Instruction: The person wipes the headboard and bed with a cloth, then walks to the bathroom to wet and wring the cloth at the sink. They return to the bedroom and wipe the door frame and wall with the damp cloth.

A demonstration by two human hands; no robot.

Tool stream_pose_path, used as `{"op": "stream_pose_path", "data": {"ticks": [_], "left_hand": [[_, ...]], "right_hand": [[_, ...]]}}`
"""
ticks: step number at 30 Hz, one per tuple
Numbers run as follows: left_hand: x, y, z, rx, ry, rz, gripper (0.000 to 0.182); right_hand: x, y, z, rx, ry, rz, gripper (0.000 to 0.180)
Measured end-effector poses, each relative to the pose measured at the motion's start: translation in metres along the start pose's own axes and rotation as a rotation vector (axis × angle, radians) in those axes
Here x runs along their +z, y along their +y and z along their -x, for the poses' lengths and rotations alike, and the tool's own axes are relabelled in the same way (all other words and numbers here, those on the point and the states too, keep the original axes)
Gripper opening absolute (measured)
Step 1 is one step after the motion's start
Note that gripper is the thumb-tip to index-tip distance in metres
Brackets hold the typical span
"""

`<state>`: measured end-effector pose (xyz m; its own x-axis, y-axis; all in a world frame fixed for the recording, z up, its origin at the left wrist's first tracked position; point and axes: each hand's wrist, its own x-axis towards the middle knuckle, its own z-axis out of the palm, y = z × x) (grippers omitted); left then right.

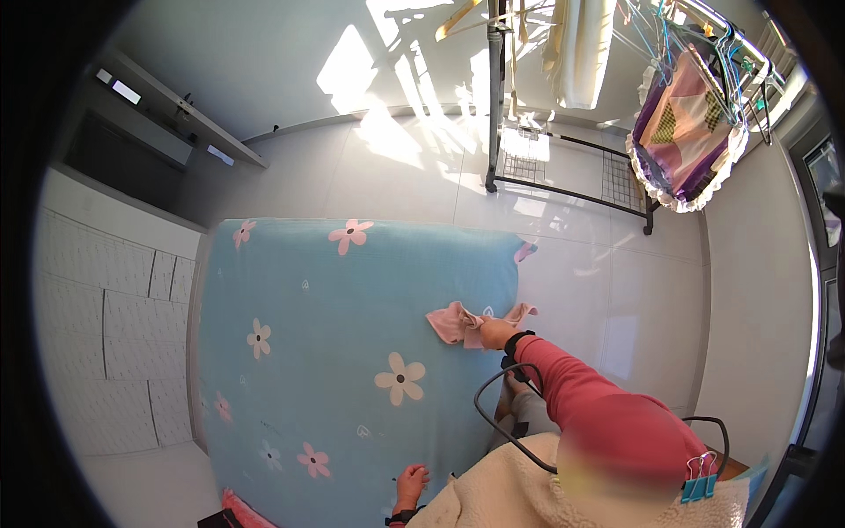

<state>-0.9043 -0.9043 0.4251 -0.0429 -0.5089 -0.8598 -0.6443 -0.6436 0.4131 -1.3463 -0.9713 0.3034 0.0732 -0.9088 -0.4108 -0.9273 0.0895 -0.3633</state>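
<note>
A pink cloth (453, 323) is bunched in my right hand (496, 333), near the right edge of a bed with a blue flowered sheet (317, 389). One end of the cloth spreads to the left on the sheet; the other sticks up beyond my fingers. Lower down, my left hand (410, 485) is at the sheet with its fingers curled in, and nothing shows in it. Dark straps (518, 346) circle my right wrist, and a black cable (485, 402) loops beside that arm.
A black wheeled clothes rack (495, 112) with hangers and laundry stands on the tiled floor (396, 185) beyond the bed. White wall panels (125, 330) rise at the left. A pink item (244, 511) lies at the bed's lower left corner.
</note>
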Motion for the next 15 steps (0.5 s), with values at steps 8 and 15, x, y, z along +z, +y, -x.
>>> {"op": "stream_pose_path", "data": {"ticks": [8, 15], "left_hand": [[-0.044, -0.045, -0.015, -0.077, 0.122, 0.159, 0.022], [-0.057, -0.044, -0.052, -0.074, 0.044, 0.169, 0.024]], "right_hand": [[-0.095, 0.031, 0.084, 0.353, -0.026, -1.562, 0.028], [-0.12, 0.102, 0.21, 0.711, -0.121, -0.852, 0.024]]}}
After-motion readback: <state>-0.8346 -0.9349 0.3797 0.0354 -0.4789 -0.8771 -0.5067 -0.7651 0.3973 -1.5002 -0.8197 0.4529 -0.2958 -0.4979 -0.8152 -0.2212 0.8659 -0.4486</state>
